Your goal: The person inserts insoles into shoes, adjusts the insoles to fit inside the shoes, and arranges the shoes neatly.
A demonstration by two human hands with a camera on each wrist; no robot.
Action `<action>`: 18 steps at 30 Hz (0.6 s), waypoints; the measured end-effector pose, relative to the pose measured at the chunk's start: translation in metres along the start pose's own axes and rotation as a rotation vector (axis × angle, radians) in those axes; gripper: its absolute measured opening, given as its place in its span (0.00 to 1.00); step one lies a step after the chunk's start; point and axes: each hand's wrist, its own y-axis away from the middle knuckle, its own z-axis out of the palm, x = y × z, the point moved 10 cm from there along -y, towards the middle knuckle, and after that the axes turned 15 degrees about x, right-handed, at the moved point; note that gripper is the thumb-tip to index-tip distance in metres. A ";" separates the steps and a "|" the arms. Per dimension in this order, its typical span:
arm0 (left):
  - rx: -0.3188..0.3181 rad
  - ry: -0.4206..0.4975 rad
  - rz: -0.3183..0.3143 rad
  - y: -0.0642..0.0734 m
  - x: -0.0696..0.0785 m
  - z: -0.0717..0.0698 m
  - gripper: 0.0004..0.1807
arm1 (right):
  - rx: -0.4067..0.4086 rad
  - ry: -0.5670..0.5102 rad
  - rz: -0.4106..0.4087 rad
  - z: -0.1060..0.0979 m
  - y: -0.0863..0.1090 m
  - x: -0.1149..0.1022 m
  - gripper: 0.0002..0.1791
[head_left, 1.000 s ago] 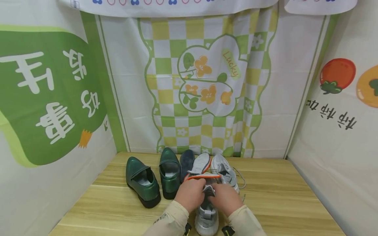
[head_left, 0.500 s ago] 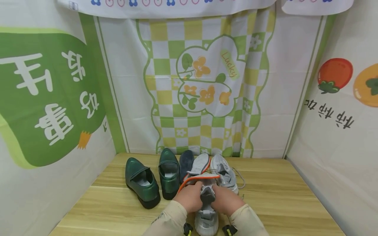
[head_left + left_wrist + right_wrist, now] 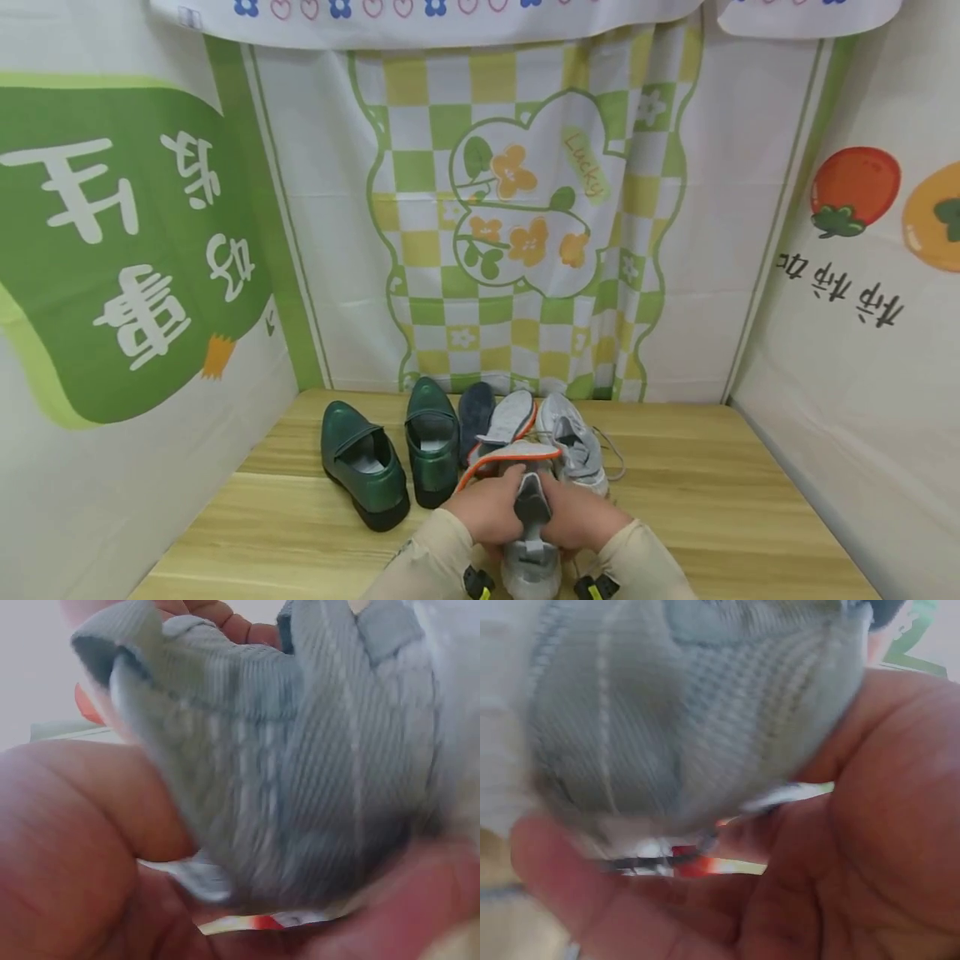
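Observation:
A light grey sneaker [image 3: 531, 567] is between my two hands in the head view, its heel towards me and its opening facing up. My left hand [image 3: 491, 507] grips the left side of the collar; my right hand [image 3: 581, 510] grips the right side. In the left wrist view the knit collar [image 3: 240, 750] fills the middle, with the thumb [image 3: 127, 799] along its edge and fingers below. The right wrist view has the grey fabric [image 3: 652, 720] above curled fingers [image 3: 660, 915]. The sneaker's front is largely hidden by the hands.
A white piece with an orange edge [image 3: 517, 452] lies just beyond the hands. Behind are a dark blue shoe [image 3: 475, 412], a whitish orange-edged shoe [image 3: 512, 415] and another grey sneaker [image 3: 572, 442] with a loose lace. Two green loafers [image 3: 363, 467] stand left on the wooden surface [image 3: 690, 483].
My hands have closed in around the sneaker's collar, and its tongue and opening have tipped up into view between them. The other shoes have stayed in place.

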 end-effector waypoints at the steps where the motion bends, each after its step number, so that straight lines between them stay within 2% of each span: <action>1: 0.059 -0.060 0.022 0.001 0.005 -0.009 0.38 | 0.038 0.031 -0.006 -0.010 0.001 -0.003 0.39; 3: 0.169 -0.177 0.078 0.005 0.017 -0.029 0.27 | 0.130 0.097 -0.055 -0.034 0.004 -0.013 0.34; 4: 0.205 -0.224 0.112 0.008 0.024 -0.037 0.21 | 0.165 0.121 -0.101 -0.047 0.007 -0.022 0.31; 5: 0.218 -0.256 0.151 0.012 0.032 -0.043 0.16 | 0.171 0.111 -0.112 -0.057 0.012 -0.032 0.28; 7: 0.160 -0.262 0.233 0.018 0.044 -0.044 0.11 | 0.105 0.089 -0.198 -0.062 0.020 -0.049 0.18; 9: 0.043 -0.260 0.292 0.023 0.050 -0.035 0.11 | -0.006 0.072 -0.265 -0.052 0.027 -0.060 0.14; 12: -0.099 -0.286 0.317 0.026 0.046 -0.014 0.14 | -0.163 0.080 -0.236 -0.025 0.033 -0.061 0.14; 16: -0.130 -0.339 0.306 0.022 0.037 0.006 0.13 | -0.184 0.136 -0.166 -0.006 0.032 -0.052 0.13; 18: -0.107 -0.361 0.309 0.019 0.036 0.011 0.13 | -0.175 0.132 -0.171 -0.003 0.030 -0.050 0.14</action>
